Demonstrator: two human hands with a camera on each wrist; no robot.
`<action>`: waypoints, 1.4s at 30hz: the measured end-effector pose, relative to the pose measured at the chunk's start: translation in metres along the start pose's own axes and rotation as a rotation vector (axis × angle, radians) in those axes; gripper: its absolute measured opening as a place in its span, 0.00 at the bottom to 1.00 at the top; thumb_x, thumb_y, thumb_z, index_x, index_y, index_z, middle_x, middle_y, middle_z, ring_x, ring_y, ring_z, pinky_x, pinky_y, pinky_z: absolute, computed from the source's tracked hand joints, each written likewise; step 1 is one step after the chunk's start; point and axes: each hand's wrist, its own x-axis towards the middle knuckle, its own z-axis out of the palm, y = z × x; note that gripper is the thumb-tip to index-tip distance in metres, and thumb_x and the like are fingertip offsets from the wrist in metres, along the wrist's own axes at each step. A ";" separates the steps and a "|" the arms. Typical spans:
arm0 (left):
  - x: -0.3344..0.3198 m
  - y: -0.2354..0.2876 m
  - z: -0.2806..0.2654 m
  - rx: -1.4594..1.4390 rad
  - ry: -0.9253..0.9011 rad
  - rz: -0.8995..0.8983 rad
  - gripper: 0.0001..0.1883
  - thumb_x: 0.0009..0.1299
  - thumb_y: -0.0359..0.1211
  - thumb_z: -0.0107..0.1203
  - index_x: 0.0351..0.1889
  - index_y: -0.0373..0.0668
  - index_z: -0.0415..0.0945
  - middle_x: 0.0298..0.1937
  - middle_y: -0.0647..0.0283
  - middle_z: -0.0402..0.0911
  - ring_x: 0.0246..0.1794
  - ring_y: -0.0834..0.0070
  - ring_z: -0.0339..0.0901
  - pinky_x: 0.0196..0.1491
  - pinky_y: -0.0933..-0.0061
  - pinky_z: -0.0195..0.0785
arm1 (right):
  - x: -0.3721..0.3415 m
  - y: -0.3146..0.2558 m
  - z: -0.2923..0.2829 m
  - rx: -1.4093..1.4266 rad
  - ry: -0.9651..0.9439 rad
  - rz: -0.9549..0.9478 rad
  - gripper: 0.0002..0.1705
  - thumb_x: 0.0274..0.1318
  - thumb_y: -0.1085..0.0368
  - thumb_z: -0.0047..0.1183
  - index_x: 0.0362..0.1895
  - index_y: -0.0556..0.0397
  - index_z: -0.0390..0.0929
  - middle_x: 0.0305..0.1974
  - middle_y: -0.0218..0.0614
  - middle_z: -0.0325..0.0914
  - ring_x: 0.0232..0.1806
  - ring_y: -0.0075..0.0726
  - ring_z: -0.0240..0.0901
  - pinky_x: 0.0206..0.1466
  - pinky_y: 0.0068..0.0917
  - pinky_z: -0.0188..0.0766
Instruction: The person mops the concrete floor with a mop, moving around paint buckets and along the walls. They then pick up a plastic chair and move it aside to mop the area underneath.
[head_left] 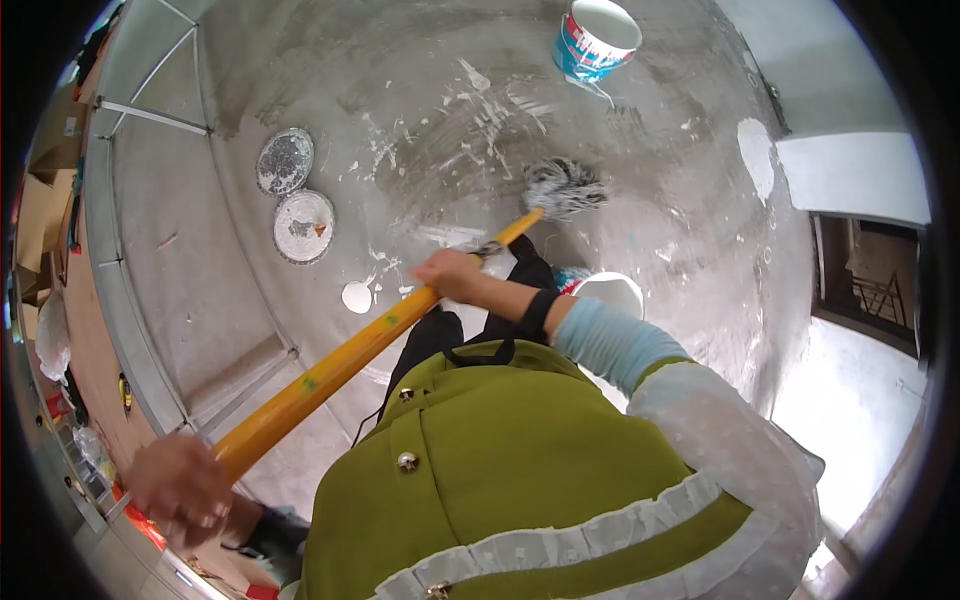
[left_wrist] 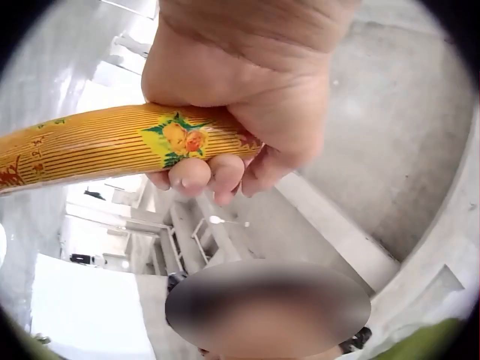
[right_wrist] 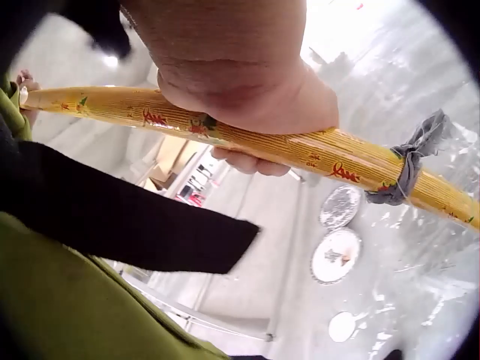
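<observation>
A mop with a yellow patterned handle (head_left: 330, 370) slants across the front of the body. Low at the left, my left hand (head_left: 180, 488) grips the handle near its top end; in the left wrist view its fingers (left_wrist: 191, 174) curl under the shaft. Farther down, my right hand (head_left: 452, 276) holds the same handle, with a grey cloth strip (right_wrist: 409, 161) knotted round the shaft just beyond it. The grey, stringy mop head (head_left: 565, 188) lies on the wet concrete floor (head_left: 430, 150), among white paint splashes.
A blue-and-red paint bucket (head_left: 590, 50) stands at the far right, and a white bucket (head_left: 612, 293) is close by the feet. Two round lids (head_left: 285, 162) lie on the floor at left. Beyond them runs a metal frame (head_left: 150, 115). A dark opening (head_left: 870, 285) is at right.
</observation>
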 end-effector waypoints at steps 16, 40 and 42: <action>-0.033 0.080 0.001 -0.139 -0.475 -0.019 0.12 0.64 0.38 0.47 0.19 0.49 0.61 0.07 0.79 0.67 0.05 0.93 0.63 0.18 0.91 0.56 | -0.012 -0.125 0.083 0.890 -0.258 0.239 0.26 0.49 0.47 0.40 0.16 0.59 0.66 0.16 0.38 0.65 0.19 0.33 0.60 0.28 0.27 0.59; -0.229 0.136 0.152 -0.127 -0.473 -0.042 0.10 0.61 0.32 0.49 0.23 0.34 0.74 0.11 0.63 0.72 0.09 0.74 0.70 0.13 0.79 0.55 | -0.173 -0.095 0.094 0.964 -0.359 0.139 0.21 0.42 0.54 0.42 0.10 0.57 0.63 0.09 0.36 0.58 0.14 0.28 0.53 0.21 0.28 0.53; -0.254 0.146 0.151 -0.097 -0.424 -0.082 0.10 0.60 0.31 0.48 0.22 0.33 0.74 0.11 0.62 0.72 0.09 0.73 0.69 0.14 0.78 0.55 | -0.184 -0.099 0.099 0.956 -0.435 0.135 0.20 0.43 0.54 0.43 0.11 0.55 0.64 0.12 0.27 0.59 0.17 0.21 0.53 0.22 0.21 0.52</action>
